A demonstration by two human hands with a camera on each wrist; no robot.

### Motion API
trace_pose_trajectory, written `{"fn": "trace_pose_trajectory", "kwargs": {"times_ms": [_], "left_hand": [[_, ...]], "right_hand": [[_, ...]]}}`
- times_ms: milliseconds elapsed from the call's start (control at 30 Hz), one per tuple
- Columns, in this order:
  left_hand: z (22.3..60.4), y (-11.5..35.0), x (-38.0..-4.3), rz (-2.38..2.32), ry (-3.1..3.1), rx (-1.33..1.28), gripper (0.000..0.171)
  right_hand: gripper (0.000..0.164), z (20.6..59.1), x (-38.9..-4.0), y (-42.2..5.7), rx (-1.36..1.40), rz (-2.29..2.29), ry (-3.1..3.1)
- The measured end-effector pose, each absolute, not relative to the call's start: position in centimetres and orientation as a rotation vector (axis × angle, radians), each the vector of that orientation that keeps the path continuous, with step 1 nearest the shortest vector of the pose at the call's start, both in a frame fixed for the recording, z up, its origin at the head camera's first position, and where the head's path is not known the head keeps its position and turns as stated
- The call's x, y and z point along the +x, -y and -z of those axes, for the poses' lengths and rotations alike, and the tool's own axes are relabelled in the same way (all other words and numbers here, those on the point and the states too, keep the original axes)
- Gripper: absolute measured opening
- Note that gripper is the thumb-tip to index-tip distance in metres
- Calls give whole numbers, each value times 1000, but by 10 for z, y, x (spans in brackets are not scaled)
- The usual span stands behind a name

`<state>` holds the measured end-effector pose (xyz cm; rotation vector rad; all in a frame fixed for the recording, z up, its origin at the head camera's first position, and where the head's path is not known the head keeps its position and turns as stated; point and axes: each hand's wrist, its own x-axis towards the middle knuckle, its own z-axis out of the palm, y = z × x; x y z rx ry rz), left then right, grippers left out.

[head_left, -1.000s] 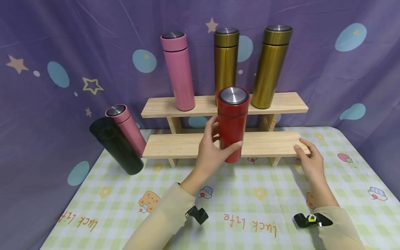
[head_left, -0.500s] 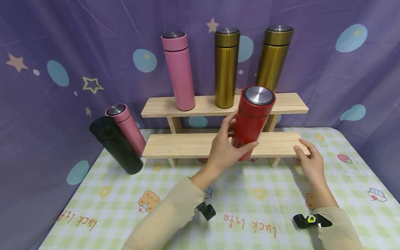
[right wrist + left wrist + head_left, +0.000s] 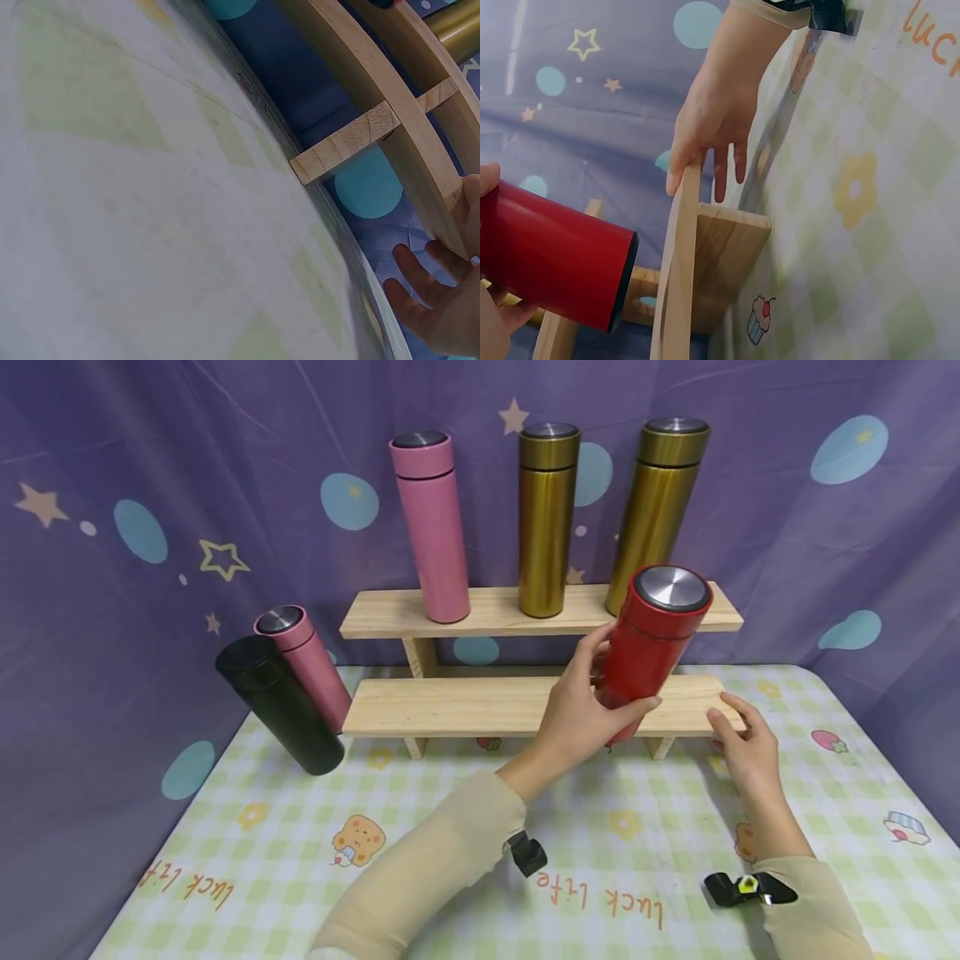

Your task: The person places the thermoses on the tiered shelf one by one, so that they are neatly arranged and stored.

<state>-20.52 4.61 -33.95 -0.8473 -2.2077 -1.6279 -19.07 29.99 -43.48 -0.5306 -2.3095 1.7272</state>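
Note:
My left hand [image 3: 581, 710] grips a red thermos bottle [image 3: 652, 652] with a steel-topped lid, fingers behind it and thumb across its front. The bottle leans to the right, over the right part of the lower board [image 3: 450, 706] of a two-tier wooden shelf. In the left wrist view, a gap shows between the dark base of the red bottle [image 3: 555, 255] and that board. At the board's right end my right hand [image 3: 750, 752] pinches the edge, thumb on top. The right wrist view has the right hand's [image 3: 442, 300] other fingers spread below the board.
On the upper board [image 3: 487, 625] stand a pink bottle [image 3: 437, 539] and two gold bottles, one in the middle [image 3: 547, 527] and one at right [image 3: 660, 510], partly behind the red one. Left of the shelf, a black bottle [image 3: 288, 714] and a pink bottle [image 3: 318, 672] stand on the checked tablecloth [image 3: 300, 868].
My left hand has carried the red bottle to the right, from in front of the middle gold bottle to in front of the right one. My right hand has stayed at the board's end.

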Motion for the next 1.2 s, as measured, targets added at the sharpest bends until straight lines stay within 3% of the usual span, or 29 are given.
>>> {"fn": "trace_pose_trajectory", "kwargs": {"times_ms": [1200], "left_hand": [[343,-94,-239,1560,2250,-750,92]], "right_hand": [[64,438,-192,-299,-525,-1714,2288]]}}
